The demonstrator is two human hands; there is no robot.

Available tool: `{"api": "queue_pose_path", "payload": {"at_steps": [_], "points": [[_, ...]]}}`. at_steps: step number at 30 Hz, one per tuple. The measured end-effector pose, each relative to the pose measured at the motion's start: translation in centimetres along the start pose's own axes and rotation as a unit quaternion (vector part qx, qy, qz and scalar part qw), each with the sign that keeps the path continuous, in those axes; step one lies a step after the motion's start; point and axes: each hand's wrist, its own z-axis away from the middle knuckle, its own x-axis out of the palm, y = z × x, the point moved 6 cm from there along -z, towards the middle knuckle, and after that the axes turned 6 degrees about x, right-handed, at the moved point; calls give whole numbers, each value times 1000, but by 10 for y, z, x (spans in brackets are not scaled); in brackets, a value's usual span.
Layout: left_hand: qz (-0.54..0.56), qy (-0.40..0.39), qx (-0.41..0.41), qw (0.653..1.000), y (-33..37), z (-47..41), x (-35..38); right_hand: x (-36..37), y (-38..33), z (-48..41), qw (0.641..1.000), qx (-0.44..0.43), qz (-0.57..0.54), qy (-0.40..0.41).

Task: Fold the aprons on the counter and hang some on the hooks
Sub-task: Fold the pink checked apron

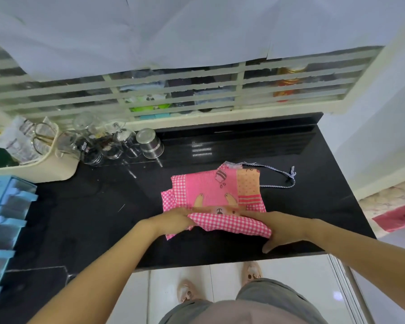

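Head view: a pink checked apron [211,190] lies partly folded on the black desk [80,218], toward its front right part and close to the near edge. Its upper face shows a cartoon print and an orange dotted patch. A blue-and-white striped tie cord [279,177] trails from the apron's far right corner onto the bare desk.

The near edge of the apron is turned up and over into a thick checked fold, and both hands are on that fold. The left hand [173,220] is at the fold's left end. Its grip is narrow, with the fingers curled into the cloth and their tips hidden by it. The right hand [283,230] is at the fold's right end. Its fingers lie along the top of the fold and its thumb is spread below on the near side, so this grip is wider and takes the cloth between fingers and thumb. The two hands are well apart, with the checked fold stretched between them.

At the back left of the desk stand a steel cup [150,143] and, just beside it, a cluster of glass jars [98,146]. Left of those is a cream basket [33,169] holding scissors [42,136] and papers. A blue rack [5,218] sits at the left edge. A white window grille [173,90] runs behind the desk. Below the desk edge, two feet in slippers [185,291] stand on pale floor tiles.
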Motion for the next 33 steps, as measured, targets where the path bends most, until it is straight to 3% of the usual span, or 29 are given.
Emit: {"api": "queue_pose_path", "payload": {"at_steps": [7, 11, 13, 18, 21, 23, 25, 26, 27, 29, 31, 33], "points": [[172, 74, -133, 973, -5, -15, -29, -28, 1, -12, 975, 87, -181, 94], [290, 91, -126, 944, -12, -13, -43, -49, 1, -17, 938, 98, -289, 166], [331, 80, -102, 934, -13, -5, -47, -51, 4, -23, 923, 103, -332, 163], [342, 32, -80, 936, -31, 6, -48, -59, 10, -33, 887, 160, -389, 189], [244, 74, -114, 960, -32, 3, -55, -63, 10, -40, 883, 176, -392, 192], [88, 185, -147, 968, -25, -1, -65, -66, 8, -45, 892, 188, -369, 179], [-68, 361, -124, 922, 4, 0, -73, -71, 5, -48, 905, 200, -336, 166], [-135, 421, -64, 895, 29, 1, -70, -72, 4, -50, 910, 204, -322, 163], [-189, 432, 6, 882, 53, -4, -63, -73, 5, -54, 913, 206, -314, 161], [-276, 337, 92, 896, 84, -25, -39, -72, 9, -59, 914, 214, -307, 158], [-334, 225, 70, 912, 77, -51, -18, -69, 13, -61, 910, 215, -315, 161], [-319, 190, 11, 928, 50, -69, -12, -68, 18, -63, 896, 214, -350, 168]]}}
